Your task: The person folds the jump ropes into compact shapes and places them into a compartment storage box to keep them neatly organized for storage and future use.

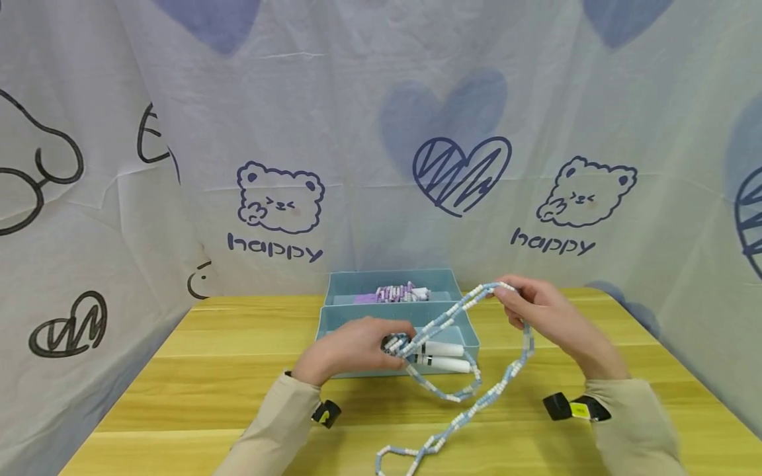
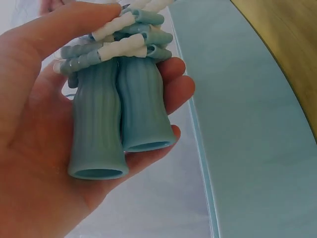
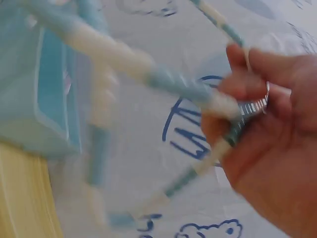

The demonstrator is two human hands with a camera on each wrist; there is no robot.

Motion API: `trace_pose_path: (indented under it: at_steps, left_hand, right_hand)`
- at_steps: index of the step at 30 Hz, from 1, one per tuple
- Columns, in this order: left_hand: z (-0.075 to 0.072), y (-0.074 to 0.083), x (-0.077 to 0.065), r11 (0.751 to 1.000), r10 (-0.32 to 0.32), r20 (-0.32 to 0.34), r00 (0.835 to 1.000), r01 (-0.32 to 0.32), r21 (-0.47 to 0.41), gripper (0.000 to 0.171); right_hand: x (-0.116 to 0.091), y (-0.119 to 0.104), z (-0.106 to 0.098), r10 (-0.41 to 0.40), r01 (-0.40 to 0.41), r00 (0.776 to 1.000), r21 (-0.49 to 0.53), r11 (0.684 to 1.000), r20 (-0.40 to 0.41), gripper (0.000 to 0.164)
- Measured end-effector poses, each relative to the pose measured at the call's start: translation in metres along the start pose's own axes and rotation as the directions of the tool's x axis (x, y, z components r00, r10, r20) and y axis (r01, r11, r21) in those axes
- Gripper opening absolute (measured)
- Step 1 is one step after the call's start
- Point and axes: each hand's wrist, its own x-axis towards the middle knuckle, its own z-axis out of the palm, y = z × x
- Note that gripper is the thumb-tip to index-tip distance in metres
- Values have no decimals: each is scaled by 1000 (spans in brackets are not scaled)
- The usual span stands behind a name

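Observation:
In the head view my left hand (image 1: 357, 344) grips the two handles of a beaded jump rope. Their ribbed blue grips (image 2: 96, 124) flare at the ends, as the left wrist view shows. Part of the blue-and-white beaded rope (image 2: 126, 42) is wound round them under my thumb. Two white handle ends (image 1: 443, 349) stick out to the right. My right hand (image 1: 544, 314), raised to the right, pinches the rope. Strands run taut between both hands, and a long loop (image 1: 488, 395) hangs down to the front. In the right wrist view the rope (image 3: 114, 57) is blurred.
A light blue two-compartment box (image 1: 473, 330) stands on the wooden table (image 1: 238, 370), behind and below my left hand. Its back compartment holds a purple-and-white beaded jump rope (image 1: 393, 294), wound up. A printed cloth (image 1: 369, 132) hangs behind the table.

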Motion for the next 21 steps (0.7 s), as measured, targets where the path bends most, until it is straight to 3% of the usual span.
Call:
trace_pose_path:
  at_steps: [2,5,8,11,17,21]
  left_hand:
    - [0,0,0,1000,3,4,1000,-3,-10,32]
    - [1,0,0,999,16,9,1000,-15,-44,32]
    - [2,2,0,996,22,7,1000,-21,-87,33]
    - [4,3,0,991,7,8,1000,-5,-133,37]
    - [4,4,0,974,3,15,1000,0,-226,55]
    - [3,4,1,970,68,20,997,-62,-237,62]
  right_hand:
    - [2,4,3,13,-25,996,-136,990,-86,21]
    - [6,13,7,25,-93,978,-320,943,-209,28]
    - [8,23,10,43,-150,963,-397,905,-265,33]
    - [8,34,10,57,-159,963,-386,908,-264,34]
    - [7,42,7,156,-195,970,-221,955,-184,38]
    - [8,44,9,172,-226,962,-269,936,-211,37]
